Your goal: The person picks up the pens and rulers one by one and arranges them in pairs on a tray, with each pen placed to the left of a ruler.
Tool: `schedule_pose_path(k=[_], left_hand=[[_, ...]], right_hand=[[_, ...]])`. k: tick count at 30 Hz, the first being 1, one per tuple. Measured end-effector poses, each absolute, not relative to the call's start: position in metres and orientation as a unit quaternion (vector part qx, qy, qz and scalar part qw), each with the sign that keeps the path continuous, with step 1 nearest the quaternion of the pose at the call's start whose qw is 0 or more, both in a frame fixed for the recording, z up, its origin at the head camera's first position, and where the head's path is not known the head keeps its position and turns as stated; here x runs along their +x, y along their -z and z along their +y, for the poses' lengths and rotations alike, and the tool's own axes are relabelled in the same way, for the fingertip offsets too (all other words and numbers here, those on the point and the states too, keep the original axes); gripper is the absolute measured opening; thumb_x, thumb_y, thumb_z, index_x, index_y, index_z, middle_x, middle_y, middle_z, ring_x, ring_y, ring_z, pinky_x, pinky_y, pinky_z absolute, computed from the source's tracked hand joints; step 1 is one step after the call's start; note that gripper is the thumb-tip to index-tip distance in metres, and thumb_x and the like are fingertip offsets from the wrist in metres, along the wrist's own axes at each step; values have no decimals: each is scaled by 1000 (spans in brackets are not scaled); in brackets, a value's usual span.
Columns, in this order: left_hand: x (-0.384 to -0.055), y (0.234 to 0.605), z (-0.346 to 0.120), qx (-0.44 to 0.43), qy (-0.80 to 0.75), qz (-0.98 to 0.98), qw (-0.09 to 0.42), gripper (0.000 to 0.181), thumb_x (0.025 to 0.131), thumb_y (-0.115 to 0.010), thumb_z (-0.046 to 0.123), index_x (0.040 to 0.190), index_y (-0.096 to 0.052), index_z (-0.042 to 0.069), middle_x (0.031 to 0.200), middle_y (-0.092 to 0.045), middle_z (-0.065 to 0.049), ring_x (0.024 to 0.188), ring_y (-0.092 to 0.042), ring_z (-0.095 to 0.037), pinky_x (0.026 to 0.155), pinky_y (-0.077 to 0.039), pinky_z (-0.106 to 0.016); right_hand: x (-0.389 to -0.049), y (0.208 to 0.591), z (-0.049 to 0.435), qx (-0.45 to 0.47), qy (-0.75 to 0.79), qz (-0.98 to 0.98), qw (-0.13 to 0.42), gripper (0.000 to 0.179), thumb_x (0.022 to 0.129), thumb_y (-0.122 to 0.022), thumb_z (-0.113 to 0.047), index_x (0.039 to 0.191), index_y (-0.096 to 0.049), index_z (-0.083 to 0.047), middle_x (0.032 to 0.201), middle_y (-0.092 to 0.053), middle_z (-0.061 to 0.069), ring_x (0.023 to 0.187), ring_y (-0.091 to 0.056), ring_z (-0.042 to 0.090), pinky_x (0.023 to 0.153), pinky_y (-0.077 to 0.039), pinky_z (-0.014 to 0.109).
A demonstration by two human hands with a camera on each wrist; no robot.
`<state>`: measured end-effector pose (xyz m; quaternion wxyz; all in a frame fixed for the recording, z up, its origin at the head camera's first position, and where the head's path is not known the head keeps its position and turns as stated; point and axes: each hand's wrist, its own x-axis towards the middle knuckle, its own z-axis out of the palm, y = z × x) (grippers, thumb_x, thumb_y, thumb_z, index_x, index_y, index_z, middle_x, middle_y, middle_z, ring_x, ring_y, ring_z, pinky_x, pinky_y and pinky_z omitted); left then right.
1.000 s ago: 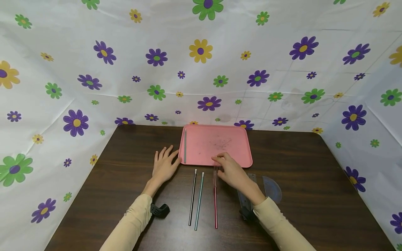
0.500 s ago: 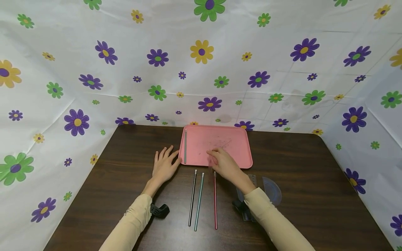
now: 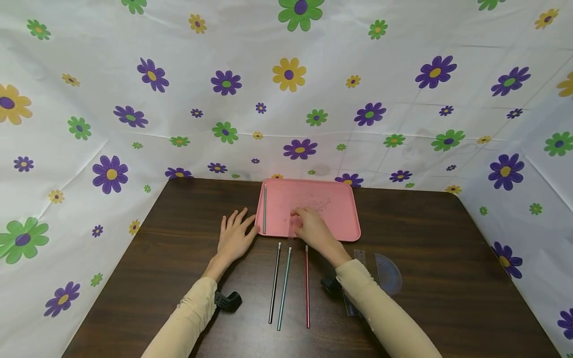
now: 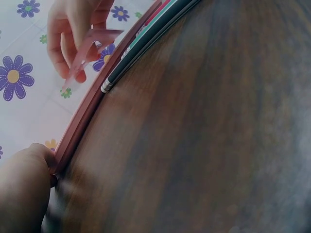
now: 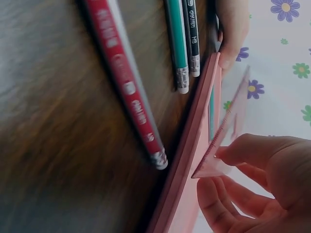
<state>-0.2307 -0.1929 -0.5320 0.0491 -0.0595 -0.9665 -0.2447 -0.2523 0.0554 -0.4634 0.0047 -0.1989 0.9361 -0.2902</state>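
My right hand (image 3: 317, 232) pinches a transparent pink set square (image 5: 214, 167) between thumb and fingers, above the front part of a pink tray (image 3: 322, 191). In the right wrist view the set square stands tilted, its graduated edge showing. My left hand (image 3: 235, 239) lies with spread fingers beside the tray's front left corner, its thumb touching the rim. Along the tray's left side lies a green pencil (image 3: 264, 210). In front of the tray on the table lie a black pencil (image 3: 275, 284), another green pencil (image 3: 284, 289) and a red pencil (image 3: 307, 288), eraser ends toward the tray.
A clear protractor (image 3: 388, 273) lies on the dark wooden table (image 3: 447, 278) to the right. A clear ruler (image 3: 359, 256) beside it is partly hidden under my right forearm. A flowered sheet (image 3: 250, 59) hangs behind the table and along its sides.
My right hand has moved left with the pink set square, from above the red pencil's end to over the tray's middle front. My left hand stays in place.
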Motion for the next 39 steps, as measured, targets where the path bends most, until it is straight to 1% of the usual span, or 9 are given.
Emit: schedule_pose_path(k=[4, 6, 8, 11, 21, 26, 29, 33, 39], left_hand=[[-230, 532, -193, -58, 246, -966, 45, 52, 103, -43, 50, 148, -50, 24, 163, -30, -8, 153, -16, -35, 123, 1, -59], [-230, 531, -193, -57, 246, -966, 45, 51, 103, -43, 49, 148, -50, 24, 163, -30, -8, 153, -16, -35, 123, 1, -59], [-230, 531, -193, -57, 247, -966, 46, 51, 103, -43, 49, 148, -50, 24, 163, -30, -9, 153, -16, -35, 123, 1, -59], [-230, 531, -193, -57, 246, -967, 47, 51, 103, -43, 49, 148, -50, 24, 163, -31, -9, 153, -16, -35, 123, 0, -60], [-231, 531, -194, -58, 244, -967, 48, 52, 103, -43, 50, 148, -50, 25, 163, -30, -9, 153, -16, -35, 123, 1, -59], [-230, 531, -194, -58, 246, -966, 53, 51, 103, -44, 49, 147, -51, 25, 162, -31, -9, 153, -17, -35, 123, 0, -60], [-230, 531, -194, -60, 248, -965, 54, 51, 103, -44, 49, 147, -51, 23, 162, -32, -9, 152, -17, -35, 122, 0, -60], [-230, 532, -193, -62, 247, -966, 52, 52, 103, -44, 49, 147, -52, 22, 162, -31, -9, 152, -17, -35, 122, 0, -60], [-231, 532, -193, -59, 243, -967, 53, 52, 103, -44, 50, 146, -52, 23, 162, -32, -8, 152, -18, -34, 123, -1, -60]], right_hand=[[-258, 464, 48, -191, 302, 934, -4, 18, 88, -69, -3, 105, -65, -6, 105, -69, 12, 87, -61, 22, 76, -55, 37], [-261, 463, 44, -184, 308, 933, -1, 14, 89, -68, -4, 102, -65, -7, 100, -68, 11, 83, -59, 20, 72, -54, 34], [-263, 463, 42, -178, 314, 933, 3, 12, 89, -67, -4, 100, -65, -8, 100, -67, 10, 82, -58, 20, 71, -53, 33], [-266, 464, 39, -176, 318, 932, 5, 11, 89, -68, -4, 100, -65, -8, 102, -68, 12, 84, -59, 20, 72, -54, 33], [-278, 473, 25, -173, 317, 932, -23, 13, 87, -66, 0, 99, -69, -5, 101, -70, 13, 86, -62, 22, 76, -55, 37], [-283, 479, 18, -163, 314, 935, -18, 18, 87, -65, 0, 104, -69, -4, 99, -69, 11, 83, -61, 20, 73, -54, 33], [-286, 482, 15, -159, 307, 938, -16, 21, 87, -65, -1, 107, -69, -5, 100, -68, 10, 83, -60, 19, 74, -54, 33], [-288, 486, 12, -158, 300, 941, -21, 21, 87, -66, -1, 107, -70, -4, 101, -69, 11, 85, -60, 20, 78, -54, 35], [-291, 488, 6, -163, 297, 941, -14, 20, 90, -66, -4, 109, -71, -3, 101, -69, 11, 87, -62, 21, 78, -55, 34]])
